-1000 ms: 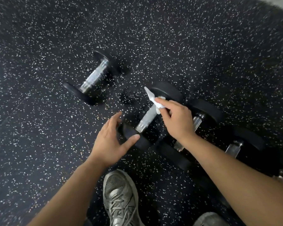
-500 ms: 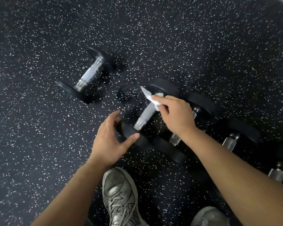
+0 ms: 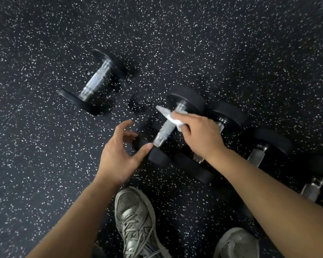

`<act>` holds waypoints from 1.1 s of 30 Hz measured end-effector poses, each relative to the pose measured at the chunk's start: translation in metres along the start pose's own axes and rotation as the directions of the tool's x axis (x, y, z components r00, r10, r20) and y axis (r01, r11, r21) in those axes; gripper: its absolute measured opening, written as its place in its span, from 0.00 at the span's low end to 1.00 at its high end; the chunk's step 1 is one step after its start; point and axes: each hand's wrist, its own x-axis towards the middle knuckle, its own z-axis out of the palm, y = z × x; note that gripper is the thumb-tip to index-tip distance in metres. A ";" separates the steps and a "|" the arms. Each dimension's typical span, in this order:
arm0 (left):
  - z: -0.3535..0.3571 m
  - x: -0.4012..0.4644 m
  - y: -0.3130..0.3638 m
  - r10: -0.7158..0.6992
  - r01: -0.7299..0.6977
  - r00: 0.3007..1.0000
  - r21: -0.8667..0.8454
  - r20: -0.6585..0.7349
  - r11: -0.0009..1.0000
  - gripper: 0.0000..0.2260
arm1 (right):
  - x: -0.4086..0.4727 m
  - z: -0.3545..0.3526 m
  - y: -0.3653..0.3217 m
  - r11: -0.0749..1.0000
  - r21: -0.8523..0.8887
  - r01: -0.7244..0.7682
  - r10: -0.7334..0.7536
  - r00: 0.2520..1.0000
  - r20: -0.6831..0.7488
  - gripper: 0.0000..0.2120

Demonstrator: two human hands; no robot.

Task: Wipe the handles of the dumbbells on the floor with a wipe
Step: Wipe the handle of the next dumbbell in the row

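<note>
Right hand [image 3: 199, 135] is pinching a crumpled white wipe [image 3: 171, 116] between thumb and fingers and pressing it onto the upper part of the knurled steel handle [image 3: 165, 128] of a black round-headed dumbbell [image 3: 186, 98] lying on the black speckled rubber floor [image 3: 231, 43]. Left hand [image 3: 119, 153] is spreading open, thumb tip touching the dumbbell's near head [image 3: 158, 157], fingers curling over that head's far side — bracing, not clamped.

Key relation: the handle's long axis is running diagonally, near-left to far-right, from the left thumb up toward the far head. The wipe is sitting near the far end, so most of the bare handle is lying between the two hands. The right hand is the nearer one to the work; the stroke, in my judgement, wants to run down the axis toward the left hand.

Other dumbbells: one black dumbbell with a bright steel handle [image 3: 98, 81] is lying apart to the far left, roughly parallel — three more are lined up to the right, partly hidden by the right forearm. Grey laced sneakers [image 3: 132, 220] are standing just below the hands.

Judgement: task is midway through this handle; the row to the right appears not yet wiped, though I cannot tell for certain.
</note>
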 end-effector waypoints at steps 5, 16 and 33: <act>0.001 -0.001 0.003 0.022 -0.022 1.000 -0.013 -0.011 1.000 0.36 | -0.013 0.000 -0.011 0.982 0.013 0.187 -0.177 0.906 0.384 0.20; 0.005 -0.008 0.016 0.077 -0.079 0.997 0.101 0.025 0.992 0.41 | -0.016 0.006 -0.001 0.973 -0.058 0.225 -0.207 0.953 0.221 0.21; 0.021 -0.020 0.020 0.114 -0.111 0.994 0.275 0.008 0.955 0.46 | -0.002 0.010 0.007 0.993 0.060 0.103 -0.105 0.994 0.033 0.20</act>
